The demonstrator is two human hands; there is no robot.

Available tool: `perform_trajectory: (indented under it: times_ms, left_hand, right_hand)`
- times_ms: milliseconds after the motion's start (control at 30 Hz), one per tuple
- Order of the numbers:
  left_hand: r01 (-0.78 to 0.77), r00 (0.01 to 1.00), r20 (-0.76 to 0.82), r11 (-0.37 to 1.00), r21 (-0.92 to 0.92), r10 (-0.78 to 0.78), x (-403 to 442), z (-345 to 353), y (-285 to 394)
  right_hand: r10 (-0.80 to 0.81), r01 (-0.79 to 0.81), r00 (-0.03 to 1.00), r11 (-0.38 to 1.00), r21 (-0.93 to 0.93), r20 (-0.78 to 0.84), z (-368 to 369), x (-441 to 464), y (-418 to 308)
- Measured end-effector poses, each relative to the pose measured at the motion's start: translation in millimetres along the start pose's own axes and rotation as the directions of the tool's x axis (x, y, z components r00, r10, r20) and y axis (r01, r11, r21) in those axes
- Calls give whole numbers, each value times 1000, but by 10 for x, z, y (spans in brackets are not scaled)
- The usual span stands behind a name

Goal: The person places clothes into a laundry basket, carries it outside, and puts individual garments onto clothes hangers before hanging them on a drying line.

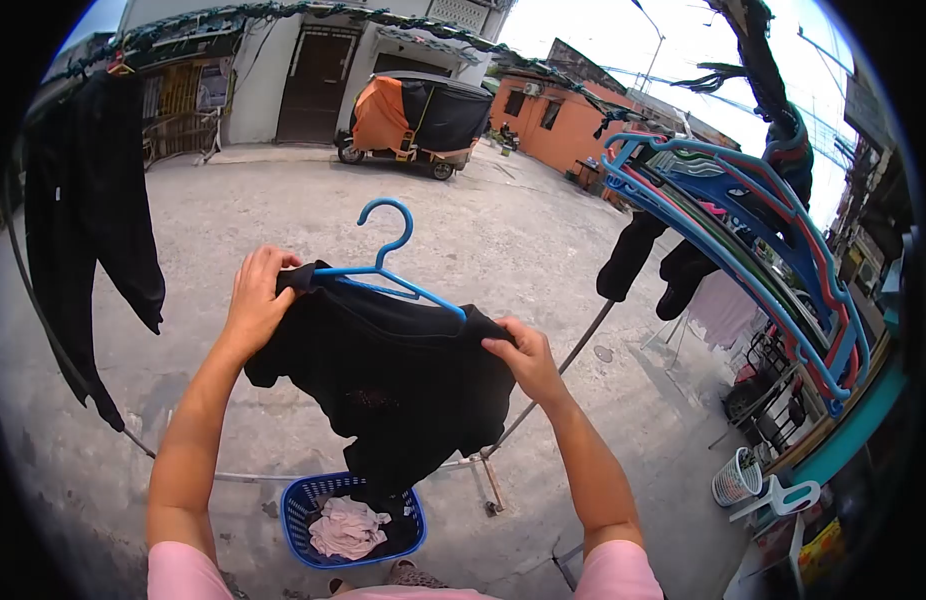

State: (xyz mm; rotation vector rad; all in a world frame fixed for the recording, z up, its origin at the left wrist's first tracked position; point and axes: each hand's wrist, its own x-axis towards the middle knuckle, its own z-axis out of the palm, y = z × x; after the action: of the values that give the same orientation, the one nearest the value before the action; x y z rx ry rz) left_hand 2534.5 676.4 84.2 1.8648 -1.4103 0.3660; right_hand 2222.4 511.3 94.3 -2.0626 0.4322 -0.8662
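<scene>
A black T-shirt (383,370) hangs in front of me, spread between my two hands. Inside its neckline sits a blue plastic hanger (381,268), its hook pointing up above the collar. My left hand (258,295) pinches the shirt's shoulder at one end of the hanger. At the other shoulder, my right hand (528,358) grips the cloth between thumb and fingers. The shirt's lower part dangles over a blue laundry basket (298,540), which holds a pale pink garment (349,527) and dark clothes.
Black trousers (83,220) hang at the left. Several coloured hangers (743,250) cluster at the upper right beside dark hanging garments (631,255). A metal pole (573,355) slants behind the shirt. A white chair (783,500) and a white basket (735,480) stand at the lower right.
</scene>
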Motion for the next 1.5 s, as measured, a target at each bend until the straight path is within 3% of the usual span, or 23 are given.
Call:
perform_trajectory:
  times_ms: [67, 100, 167, 233, 267, 300, 367, 433, 500, 567, 633, 700, 800, 900, 967, 1133, 1200, 1267, 1300, 1367, 1400, 1433, 1500]
  left_hand:
    - [-160, 914, -371, 986, 50, 167, -6, -146, 186]
    - [-165, 912, -375, 985, 41, 168, -42, -211, 187]
    - [-152, 962, -246, 978, -139, 115, -173, -296, 132]
    - [74, 992, -54, 887, -457, -110, -452, -273, 12]
    - [191, 979, 43, 817, -544, -200, -613, -180, -160]
    - [307, 950, 150, 729, -611, -274, -799, -78, -357]
    - [405, 906, 173, 680, -611, -385, -1195, 144, -620]
    - [584, 781, 277, 496, -643, -560, -1541, 341, -717]
    - [653, 694, 303, 394, -647, -653, -1871, 581, -744]
    - [725, 562, 335, 255, -640, -756, -2236, 928, -790]
    - [760, 433, 338, 137, -635, -836, -2610, 1356, -775]
    - [809, 263, 364, -1, -587, -894, -3002, 1892, -782]
    - [837, 209, 516, -121, -534, -831, -3240, 2371, -443]
    - [831, 206, 682, -242, -500, -702, -3404, 2731, -282]
    - [840, 168, 686, -262, -476, -708, -3413, 2822, -215]
    - [810, 262, 599, -165, -563, -757, -3418, 2675, -274]
    - [813, 228, 553, -156, -561, -801, -3329, 2579, -336]
    - [791, 183, 518, -188, -582, -835, -3216, 2466, -354]
    - [792, 181, 516, -187, -581, -837, -3207, 2481, -344]
    - [745, 201, 461, -171, -644, -864, -3243, 2517, -399]
    - [892, 127, 433, -88, -444, -892, -3261, 2511, -436]
    - [900, 124, 423, -78, -429, -898, -3239, 2512, -396]
    - [901, 143, 432, -63, -429, -890, -3105, 2452, -200]
  right_hand:
    - [46, -28, 990, 991, 134, -132, -70, 229, -90]
    - [-30, 29, 977, 1000, -4, -212, -146, 337, -45]
    - [-64, 21, 941, 991, -132, -331, -320, 493, -18]
    - [-135, 13, 891, 962, -274, -434, -592, 687, 89]
    - [-138, -3, 865, 960, -279, -483, -716, 786, 86]
    - [-234, -49, 831, 873, -485, -505, -898, 896, 91]
    - [-310, -132, 789, 758, -639, -530, -1188, 1103, 16]
    - [-343, -208, 734, 708, -675, -586, -1482, 1351, 64]
    - [-398, -247, 662, 685, -686, -636, -1732, 1644, 204]
    - [-430, -241, 664, 652, -719, -612, -2007, 1996, 455]
    - [-326, -145, 567, 865, -481, -756, -2130, 2280, 589]
    - [-322, -125, 502, 891, -436, -803, -2241, 2593, 678]
    - [-237, -125, 353, 947, -297, -905, -2484, 3055, 878]
    - [-262, -178, 259, 933, -312, -930, -2603, 3334, 879]
    - [-305, -188, 243, 916, -354, -921, -2672, 3476, 863]
    - [-340, -281, 252, 870, -405, -906, -2849, 3548, 941]
    - [-341, -324, 250, 852, -411, -906, -2948, 3512, 1021]
    - [-338, -481, 351, 735, -478, -873, -3008, 3424, 1076]
    - [-334, -481, 352, 736, -476, -874, -3045, 3407, 1067]
    - [-364, -524, 430, 644, -557, -826, -3061, 3323, 1037]
    - [-342, -584, 442, 592, -556, -829, -3068, 3306, 972]
    - [-432, -593, 456, 504, -628, -778, -3094, 3282, 939]
    - [-667, -635, 500, 152, -758, -553, -2973, 3191, 863]
